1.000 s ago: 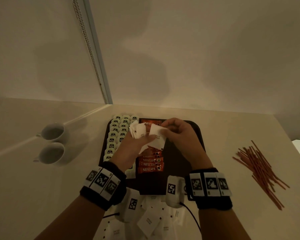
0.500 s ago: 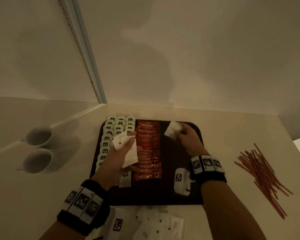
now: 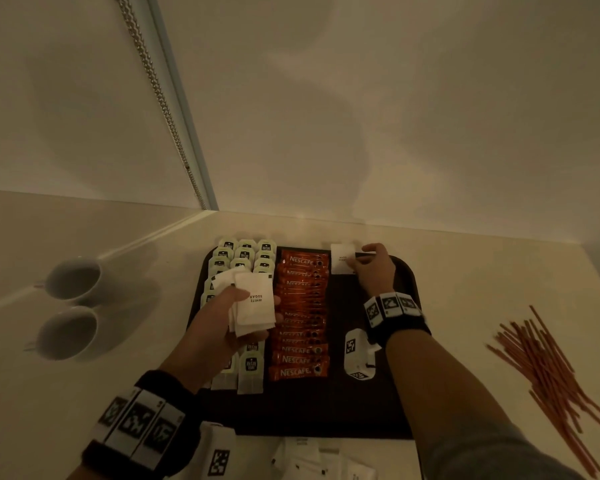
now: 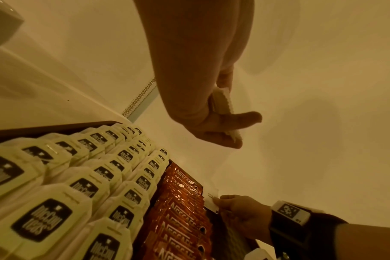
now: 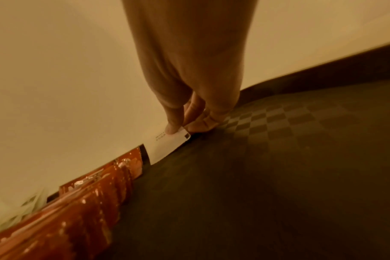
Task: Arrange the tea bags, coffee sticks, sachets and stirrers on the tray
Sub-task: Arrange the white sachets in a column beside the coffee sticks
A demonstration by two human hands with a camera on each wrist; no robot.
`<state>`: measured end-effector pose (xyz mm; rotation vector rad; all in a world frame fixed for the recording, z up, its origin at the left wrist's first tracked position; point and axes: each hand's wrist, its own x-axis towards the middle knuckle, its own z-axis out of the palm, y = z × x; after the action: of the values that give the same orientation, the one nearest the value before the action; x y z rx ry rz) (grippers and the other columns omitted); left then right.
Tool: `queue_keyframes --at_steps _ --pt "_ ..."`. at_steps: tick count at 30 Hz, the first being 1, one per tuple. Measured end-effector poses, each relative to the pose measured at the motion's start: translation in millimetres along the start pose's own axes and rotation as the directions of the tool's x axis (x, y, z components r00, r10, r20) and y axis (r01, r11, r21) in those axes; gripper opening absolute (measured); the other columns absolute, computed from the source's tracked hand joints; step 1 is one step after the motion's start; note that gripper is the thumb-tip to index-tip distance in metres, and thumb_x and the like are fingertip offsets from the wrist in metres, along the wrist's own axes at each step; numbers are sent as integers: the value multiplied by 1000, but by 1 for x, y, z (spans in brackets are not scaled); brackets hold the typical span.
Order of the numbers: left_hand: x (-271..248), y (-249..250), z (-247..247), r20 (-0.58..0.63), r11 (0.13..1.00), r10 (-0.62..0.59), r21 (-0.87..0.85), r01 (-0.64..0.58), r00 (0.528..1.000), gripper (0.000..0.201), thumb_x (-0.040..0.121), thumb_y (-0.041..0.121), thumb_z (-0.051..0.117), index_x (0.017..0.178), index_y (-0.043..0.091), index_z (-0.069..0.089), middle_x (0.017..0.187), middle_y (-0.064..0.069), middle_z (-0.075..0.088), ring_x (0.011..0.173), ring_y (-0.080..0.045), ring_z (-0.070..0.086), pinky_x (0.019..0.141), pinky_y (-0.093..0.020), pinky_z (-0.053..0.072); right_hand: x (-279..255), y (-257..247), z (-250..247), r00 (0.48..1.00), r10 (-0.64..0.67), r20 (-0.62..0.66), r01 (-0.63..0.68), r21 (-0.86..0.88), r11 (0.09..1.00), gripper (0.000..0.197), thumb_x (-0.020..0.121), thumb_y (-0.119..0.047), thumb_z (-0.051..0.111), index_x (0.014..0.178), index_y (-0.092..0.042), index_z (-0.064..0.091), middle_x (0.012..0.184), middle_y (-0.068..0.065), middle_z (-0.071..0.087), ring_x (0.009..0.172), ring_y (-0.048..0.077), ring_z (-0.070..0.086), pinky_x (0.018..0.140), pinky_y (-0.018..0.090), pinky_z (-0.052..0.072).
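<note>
On the dark rectangular tray [image 3: 407,282], the right hand [image 3: 374,268] pinches one white paper sugar sachet [image 3: 342,259] at the far edge — just beside the orange coffee sticks [image 3: 300,317] (overlapping) — while the left hand [image 3: 222,320] grips a white sachet stack [image 3: 255,306].

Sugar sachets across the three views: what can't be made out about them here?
- Count in the left hand: its sugar sachets overlap in the head view; the left wrist view shows only edges.
- Loose sachets near the tray: cut off by the head view's bottom edge.
- Placed sachet print: too small.
</note>
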<state>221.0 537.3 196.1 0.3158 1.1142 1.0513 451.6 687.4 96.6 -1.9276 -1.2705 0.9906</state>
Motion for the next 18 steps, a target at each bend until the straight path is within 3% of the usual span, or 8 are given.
queue_keyframes --at_steps 5,9,12,14,16,18 --pt "1 -1 1 -35 999 28 -46 -29 999 21 97 14 38 104 20 57 84 -9 75 70 -25 72 48 -27 56 0 0 5 999 -23 -36 22 -44 999 37 84 -16 69 114 -4 52 105 15 65 97 23 61 78 25 47" --pt "1 -1 6 -105 996 58 -58 -64 993 18 97 12 42 100 23 56 80 -6 74 67 -24 72 45 -26 55 -1 2 6 999 -34 -37 31 -75 997 39 84 -17 69 115 -2 50 101 16 65 96 26 62 82 31 50" --pt "3 0 9 -165 995 93 -17 -97 982 17 96 11 47 95 26 55 90 -6 66 76 -24 66 41 -27 54 -5 -5 3 999 -13 -53 11 -43 999 47 83 -23 71 119 -5 47 99 13 62 92 23 61 79 30 51" --pt "4 2 11 -151 993 120 15 -119 981 17 95 11 49 97 28 54 94 -5 65 80 -23 64 41 -26 52 -17 -21 -1 997 -49 -54 49 10 999 41 85 -29 67 117 -9 49 97 7 59 88 18 59 74 27 48" --pt "8 4 13 -142 990 141 50 -135 980 18 94 12 52 102 27 55 96 -4 66 79 -20 65 41 -24 51 -39 -42 -7 986 -142 91 135 75 988 28 90 -34 60 106 -12 56 95 1 61 84 10 58 71 22 46" --pt "11 7 16 -130 986 156 72 -148 979 20 93 13 54 110 22 57 101 -7 67 81 -21 66 43 -23 50 -67 -62 -11 902 -219 372 160 182 970 26 90 -38 57 99 -13 62 93 -1 65 81 6 61 71 20 48"
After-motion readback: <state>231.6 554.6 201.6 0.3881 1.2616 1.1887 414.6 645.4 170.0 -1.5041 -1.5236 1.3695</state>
